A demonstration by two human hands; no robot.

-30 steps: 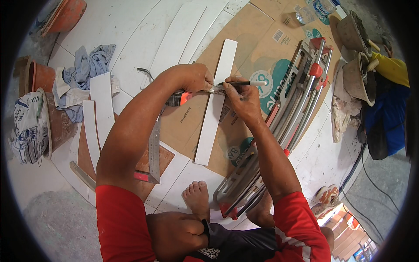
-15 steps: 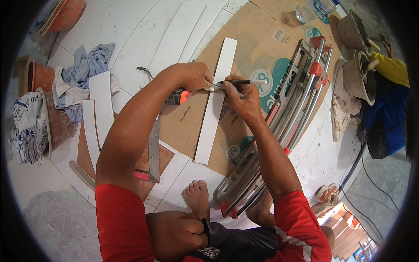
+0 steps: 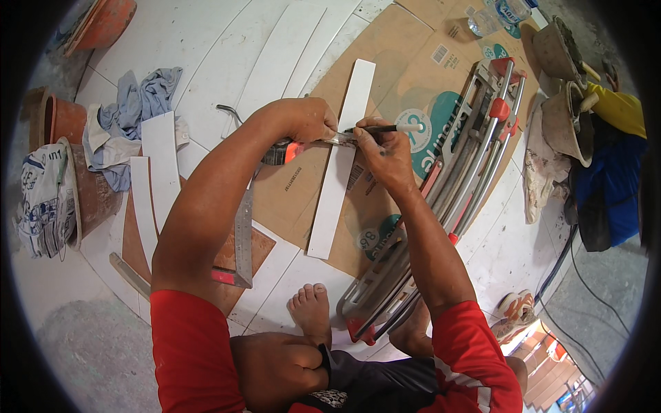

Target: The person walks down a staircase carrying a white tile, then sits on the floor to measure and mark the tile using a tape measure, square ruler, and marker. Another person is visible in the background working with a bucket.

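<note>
A narrow white tile strip point(image 3: 333, 199) lies slantwise on flattened cardboard. My left hand point(image 3: 311, 121) is closed over its middle, fingers pinching a thin metallic strip that looks like the blade of the tape measure point(image 3: 284, 153). The tape's black and orange case shows partly beneath my left forearm. My right hand point(image 3: 384, 153) grips a black marker pen point(image 3: 392, 129) with a pale end, its tip by the left fingers at the tile strip. The fingers partly hide the blade and the pen tip.
A manual tile cutter point(image 3: 441, 199) with metal rails lies right of the strip. A metal square point(image 3: 243, 237) and white tile pieces point(image 3: 160, 158) lie left. Buckets point(image 3: 568, 124) stand at the right, a water bottle point(image 3: 490, 19) at the back, a grey cloth point(image 3: 131, 103) at the left.
The marker pen in my right hand has shifted very slightly, its pale end a little higher. Both hands otherwise stay in place over the tile strip.
</note>
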